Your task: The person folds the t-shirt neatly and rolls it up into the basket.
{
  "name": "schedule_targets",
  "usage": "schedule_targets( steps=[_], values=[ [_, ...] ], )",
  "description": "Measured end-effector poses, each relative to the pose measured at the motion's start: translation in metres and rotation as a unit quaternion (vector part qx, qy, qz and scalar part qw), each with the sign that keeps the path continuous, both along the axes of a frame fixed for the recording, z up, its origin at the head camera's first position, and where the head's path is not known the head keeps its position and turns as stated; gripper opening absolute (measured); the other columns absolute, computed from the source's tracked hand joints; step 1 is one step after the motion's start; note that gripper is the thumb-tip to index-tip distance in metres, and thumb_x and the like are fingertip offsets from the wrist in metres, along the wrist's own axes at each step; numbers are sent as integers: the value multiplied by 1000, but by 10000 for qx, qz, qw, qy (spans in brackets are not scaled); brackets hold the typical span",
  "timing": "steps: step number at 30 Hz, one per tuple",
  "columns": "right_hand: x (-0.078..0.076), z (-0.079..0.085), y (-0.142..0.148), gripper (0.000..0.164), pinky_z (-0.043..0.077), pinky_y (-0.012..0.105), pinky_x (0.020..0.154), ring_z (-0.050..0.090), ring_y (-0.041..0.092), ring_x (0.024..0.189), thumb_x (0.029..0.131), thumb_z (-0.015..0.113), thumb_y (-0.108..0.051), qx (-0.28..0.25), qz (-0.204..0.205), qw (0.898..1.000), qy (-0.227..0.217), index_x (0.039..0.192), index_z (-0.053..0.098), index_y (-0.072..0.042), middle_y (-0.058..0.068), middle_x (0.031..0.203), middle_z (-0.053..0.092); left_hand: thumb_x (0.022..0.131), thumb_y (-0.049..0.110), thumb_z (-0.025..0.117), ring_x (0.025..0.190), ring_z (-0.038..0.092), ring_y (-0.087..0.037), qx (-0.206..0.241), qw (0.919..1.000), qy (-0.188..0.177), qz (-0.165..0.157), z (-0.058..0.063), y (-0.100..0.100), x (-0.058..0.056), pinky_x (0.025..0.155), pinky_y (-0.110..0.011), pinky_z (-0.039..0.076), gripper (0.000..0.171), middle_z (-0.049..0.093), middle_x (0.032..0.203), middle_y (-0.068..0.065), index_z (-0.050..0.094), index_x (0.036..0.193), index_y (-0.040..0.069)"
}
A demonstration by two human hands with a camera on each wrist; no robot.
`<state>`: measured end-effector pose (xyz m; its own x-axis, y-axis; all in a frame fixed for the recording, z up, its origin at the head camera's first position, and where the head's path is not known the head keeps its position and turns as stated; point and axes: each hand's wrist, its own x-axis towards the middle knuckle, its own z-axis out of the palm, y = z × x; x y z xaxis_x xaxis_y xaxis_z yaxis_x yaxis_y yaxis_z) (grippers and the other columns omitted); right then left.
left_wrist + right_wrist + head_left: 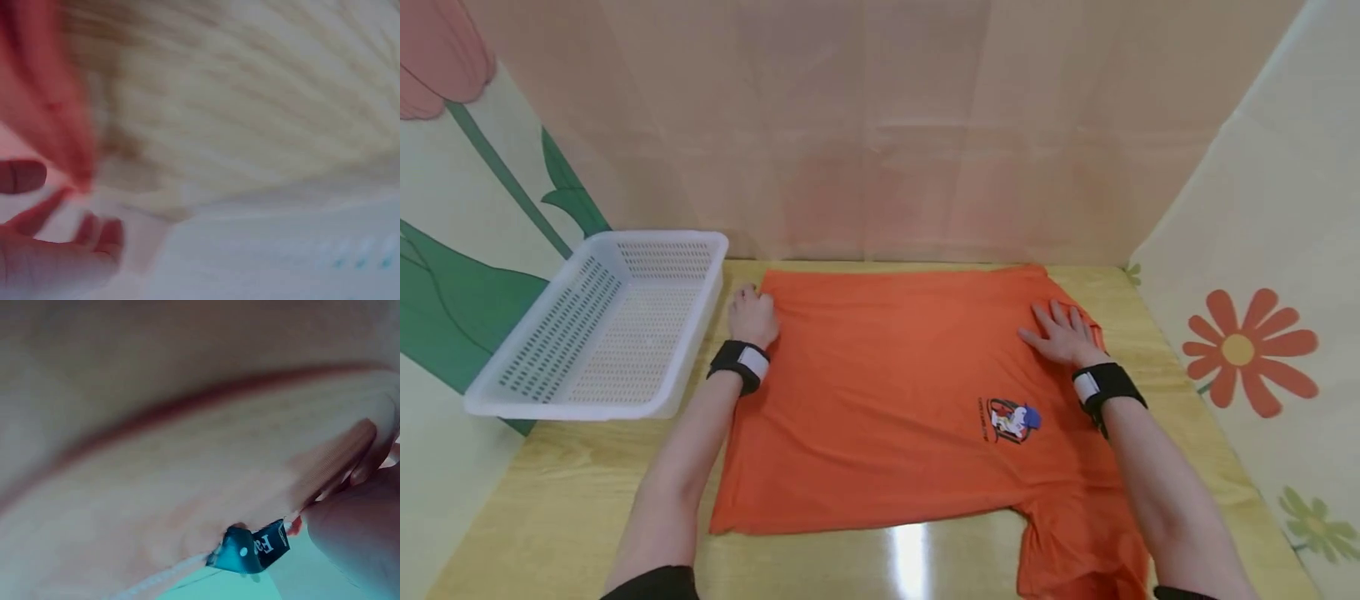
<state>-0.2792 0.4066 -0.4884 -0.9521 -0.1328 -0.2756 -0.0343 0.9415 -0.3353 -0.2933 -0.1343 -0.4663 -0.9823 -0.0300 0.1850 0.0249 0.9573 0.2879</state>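
Looks like an orange fabric T-shirt [880,375], seemingly steadied by the right hand [1063,333], straight-fingered, gripping nothing; bordered by the left hand [752,317], curled, cannot tell whether pinching. Lies mostly flat on a yellow wood-grain table [587,500], near a white rectangular plastic basket [565,410].

A pale yellow-brown, wood-grained table [565,500] carries an orange shirt [880,375], spread mostly flat with one rumpled sleeve [1067,542] towards the near side; a white perforated basket [636,333] stands upright just left of it, apart; bright glare [910,558] marks the near tabletop.
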Motion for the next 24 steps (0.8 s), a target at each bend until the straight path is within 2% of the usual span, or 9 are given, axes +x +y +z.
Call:
schedule_targets(
  steps=[3, 5, 9, 12, 15, 18, 20, 22, 24],
  values=[
    [4, 9, -3, 87, -1, 78, 114, -6, 62, 147, 99, 45, -63, 110, 160, 9986, 492, 158, 23, -2, 35, 163, 5, 89, 11, 61, 136, 38, -53, -211, 9966, 36, -794, 9, 16, 21, 108, -62, 38, 39, 42, 143, -33, 61, 125, -6],
    [12, 16, -3, 73, 7, 77, 114, 6, 61, 147, 100, 54, -47, 117, 498, 9935, 1019, 151, 36, 2, 35, 160, 19, 90, 13, 63, 134, 39, -52, -238, 9877, 20, -1543, 13, 25, 42, 108, -61, 38, 43, 43, 143, -30, 59, 130, -4],
    [42, 30, -3, 41, 26, 71, 106, 33, 58, 131, 90, 70, -13, 21, 1323, 9727, 1905, 127, 62, 3, 36, 138, 47, 93, 18, 68, 118, 48, -41, -154, 9524, -267, -3034, 19, 29, 86, 100, -54, 42, 41, 54, 130, -20, 62, 131, 4],
    [73, 37, -1, 26, 38, 60, 92, 49, 45, 108, 82, 75, -3, -18, 1648, 9642, 2077, 108, 72, -4, 24, 112, 62, 92, 23, 73, 107, 50, -28, -17, 9223, -368, -3846, 19, 16, 114, 93, -45, 44, 35, 60, 116, -10, 67, 123, 10],
    [109, 43, 3, 19, 46, 44, 82, 56, 24, 92, 79, 79, -3, -154, 1872, 9639, 1885, 94, 74, -13, 4, 93, 65, 89, 31, 77, 102, 53, -17, 214, 9014, -486, -4297, 18, -2, 141, 91, -39, 45, 29, 62, 106, 1, 70, 113, 17],
    [144, 45, 13, 18, 51, 29, 72, 59, 3, 81, 81, 80, -5, -669, 2029, 9685, 1279, 92, 72, -17, -9, 87, 67, 86, 39, 79, 99, 55, -9, 419, 8890, -589, -4522, 15, -21, 167, 90, -34, 47, 27, 63, 101, 10, 71, 105, 23],
    [164, 44, 22, 18, 51, 22, 66, 57, -7, 77, 82, 81, -8, -988, 1995, 9700, 976, 91, 70, -20, -14, 86, 67, 85, 44, 79, 97, 56, -6, 468, 8851, -526, -4601, 9, -34, 183, 88, -32, 48, 26, 62, 99, 14, 71, 101, 26],
    [179, 42, 33, 16, 48, 21, 63, 54, -10, 75, 84, 80, -8, -1230, 1963, 9707, 643, 91, 70, -20, -15, 85, 66, 83, 48, 79, 95, 56, -4, 483, 8846, -399, -4621, 3, -45, 195, 86, -30, 48, 26, 61, 98, 17, 71, 99, 29],
    [189, 37, 45, 19, 46, 21, 61, 53, -8, 75, 83, 79, -5, -1468, 2125, 9641, 614, 91, 70, -18, -14, 84, 66, 82, 51, 79, 95, 55, -2, 574, 8835, -333, -4636, 0, -53, 201, 85, -29, 48, 28, 60, 98, 18, 71, 98, 30]
  ],
)
